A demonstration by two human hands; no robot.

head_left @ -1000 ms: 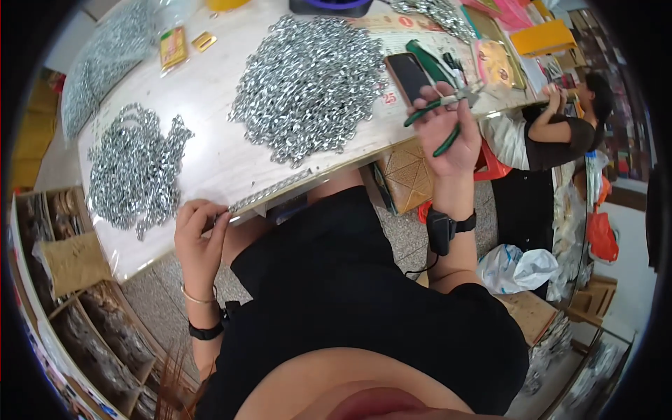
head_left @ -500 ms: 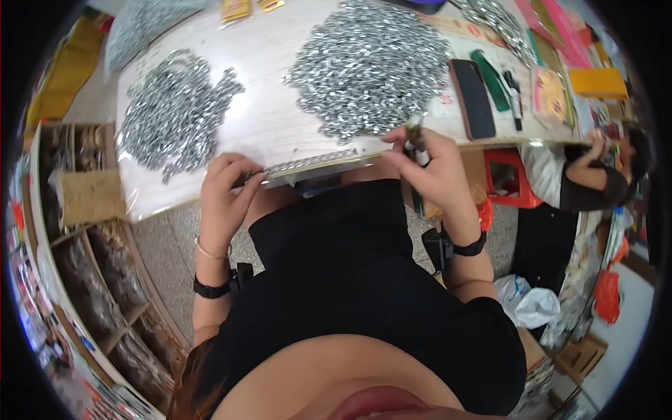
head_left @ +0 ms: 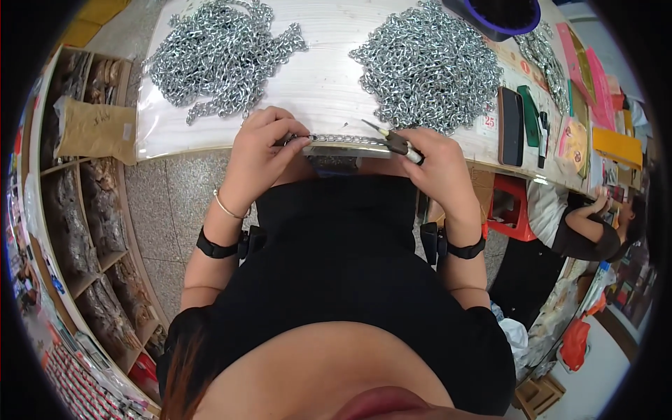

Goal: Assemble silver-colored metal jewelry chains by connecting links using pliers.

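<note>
Chain strip (head_left: 343, 140) (at the table edge) is pinched by the left hand (head_left: 262, 150), right hand (head_left: 437, 164) clamped on pliers (head_left: 392, 140)

1. The left hand (head_left: 259, 150) pinches one end of a stretched length of silver metal chain (head_left: 343, 139) lying along the near edge of the pale wooden table (head_left: 329, 77).
2. The right hand (head_left: 437, 164) grips a small pair of dark pliers with a pale handle (head_left: 393, 140), tips pointing at the chain's other end.
3. Two loose heaps of silver chain rest on the table: one at the left (head_left: 220, 52), one at the right (head_left: 430, 63).
4. A flat black rectangular case (head_left: 510, 126) and a green-handled tool (head_left: 530, 115) lie right of the heaps.
5. A seated person in a black top (head_left: 588, 231) is at far right.
</note>
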